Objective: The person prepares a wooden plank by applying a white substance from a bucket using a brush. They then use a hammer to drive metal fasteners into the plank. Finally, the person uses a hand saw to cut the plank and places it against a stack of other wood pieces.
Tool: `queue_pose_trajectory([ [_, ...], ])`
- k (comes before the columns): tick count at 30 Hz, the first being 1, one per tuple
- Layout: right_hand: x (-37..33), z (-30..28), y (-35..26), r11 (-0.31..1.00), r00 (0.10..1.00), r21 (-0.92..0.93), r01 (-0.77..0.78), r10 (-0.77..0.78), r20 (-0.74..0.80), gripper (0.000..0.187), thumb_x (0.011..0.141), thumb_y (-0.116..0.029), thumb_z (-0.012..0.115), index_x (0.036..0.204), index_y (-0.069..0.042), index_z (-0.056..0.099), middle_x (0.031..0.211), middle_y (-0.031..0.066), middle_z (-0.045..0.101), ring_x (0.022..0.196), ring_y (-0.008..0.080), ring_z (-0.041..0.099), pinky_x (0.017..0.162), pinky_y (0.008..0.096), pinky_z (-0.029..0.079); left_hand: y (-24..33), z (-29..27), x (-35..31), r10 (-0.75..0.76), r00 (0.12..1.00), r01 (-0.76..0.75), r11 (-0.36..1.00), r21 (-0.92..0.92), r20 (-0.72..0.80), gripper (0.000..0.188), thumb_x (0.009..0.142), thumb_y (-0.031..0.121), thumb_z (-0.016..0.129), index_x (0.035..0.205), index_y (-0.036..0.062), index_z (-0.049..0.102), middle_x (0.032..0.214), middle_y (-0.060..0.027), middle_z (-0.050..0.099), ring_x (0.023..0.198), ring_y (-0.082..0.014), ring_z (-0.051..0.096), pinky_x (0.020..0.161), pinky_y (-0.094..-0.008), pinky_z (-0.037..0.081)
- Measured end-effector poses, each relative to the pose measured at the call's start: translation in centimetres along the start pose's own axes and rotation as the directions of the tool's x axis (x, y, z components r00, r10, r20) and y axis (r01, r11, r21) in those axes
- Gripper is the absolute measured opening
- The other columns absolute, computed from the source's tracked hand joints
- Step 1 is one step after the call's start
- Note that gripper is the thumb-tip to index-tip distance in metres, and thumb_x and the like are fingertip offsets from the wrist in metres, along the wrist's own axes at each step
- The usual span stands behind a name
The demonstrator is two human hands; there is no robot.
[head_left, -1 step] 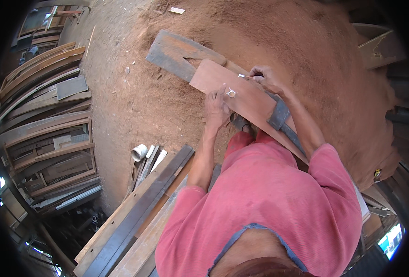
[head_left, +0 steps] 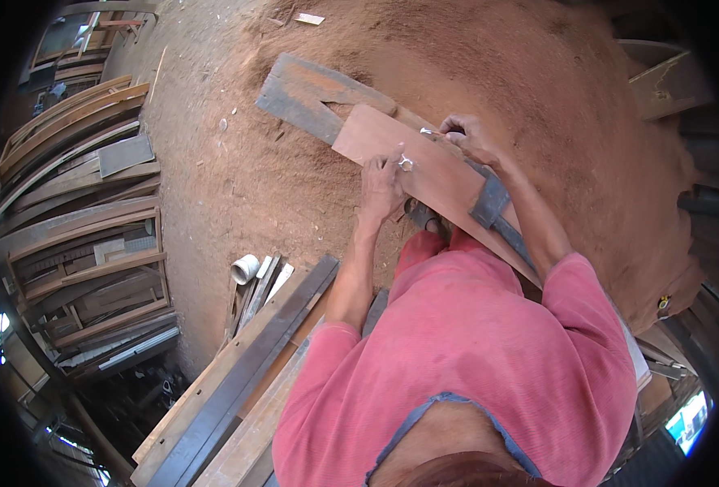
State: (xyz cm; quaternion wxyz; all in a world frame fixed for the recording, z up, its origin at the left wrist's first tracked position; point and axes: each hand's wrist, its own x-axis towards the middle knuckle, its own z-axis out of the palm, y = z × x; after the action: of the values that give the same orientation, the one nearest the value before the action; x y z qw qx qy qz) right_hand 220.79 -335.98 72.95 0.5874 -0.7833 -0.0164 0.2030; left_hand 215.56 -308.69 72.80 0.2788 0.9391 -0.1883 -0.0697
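Note:
A flat reddish-brown board point(head_left: 369, 132) lies slantwise over a longer grey, weathered plank point(head_left: 294, 96) with a notch in its end. My left hand point(head_left: 382, 191) is at the board's near edge, its fingers bent over the edge onto the face. Close to its fingertips is a small pale, forked thing point(head_left: 406, 164); its kind is too small to tell. Over the far edge my right hand point(head_left: 469, 136) is closed, thumb and fingers pinched together. A small shiny whitish thing point(head_left: 427, 131) shows beside those fingertips. Whatever lies inside the pinch is hidden.
A dark block point(head_left: 490, 201) sits across the board near my right forearm. Long planks point(head_left: 246, 381) and a white cylinder point(head_left: 245, 269) are at the lower left. Stacked timber frames point(head_left: 83, 268) line the left side. Reddish sawdust point(head_left: 530, 73) covers the floor.
My left hand's fingers have shifted slightly on the board. The right hand and the board look unmoved.

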Motion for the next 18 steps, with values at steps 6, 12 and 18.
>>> queue_pose_trajectory([
  [6,-2.2,-0.1,-0.4,0.995,0.995,0.06,-0.076,0.079,-0.054,0.016,0.088,-0.004,0.063,0.102,0.002,0.069,0.093,0.0048,0.069,0.089,0.0127,0.061,0.081,0.0311,0.05,-0.2,-1.0,1.8,-0.034,0.982,0.011,0.992,0.122,0.186,0.049,0.084,0.009,0.063,0.13,0.0248,0.067,0.105,-0.0166,0.058,0.1,-0.0362,0.052,0.088,-0.0471,0.042],
  [12,-3.3,2.3,2.0,0.995,0.991,0.092,-0.045,0.056,-0.124,0.02,0.09,-0.008,0.065,0.107,0.003,0.069,0.096,0.0055,0.07,0.089,0.0125,0.062,0.082,0.0313,0.051,2.3,3.0,-1.2,-0.244,0.965,0.248,0.968,0.031,-0.092,0.05,0.081,0.009,0.063,0.131,0.0153,0.065,0.111,-0.02,0.056,0.107,-0.0374,0.05,0.093,-0.0493,0.041],
  [18,-4.1,3.4,1.5,0.999,0.989,0.007,-0.047,0.047,-0.137,0.023,0.089,-0.009,0.067,0.109,0.003,0.068,0.098,0.01,0.071,0.092,0.017,0.065,0.083,0.0328,0.052,2.9,5.8,-2.8,-0.245,0.932,0.253,0.968,-0.007,-0.265,0.06,0.074,0.004,0.058,0.134,0.0031,0.058,0.121,-0.0229,0.053,0.113,-0.0373,0.047,0.1,-0.0531,0.036],
])
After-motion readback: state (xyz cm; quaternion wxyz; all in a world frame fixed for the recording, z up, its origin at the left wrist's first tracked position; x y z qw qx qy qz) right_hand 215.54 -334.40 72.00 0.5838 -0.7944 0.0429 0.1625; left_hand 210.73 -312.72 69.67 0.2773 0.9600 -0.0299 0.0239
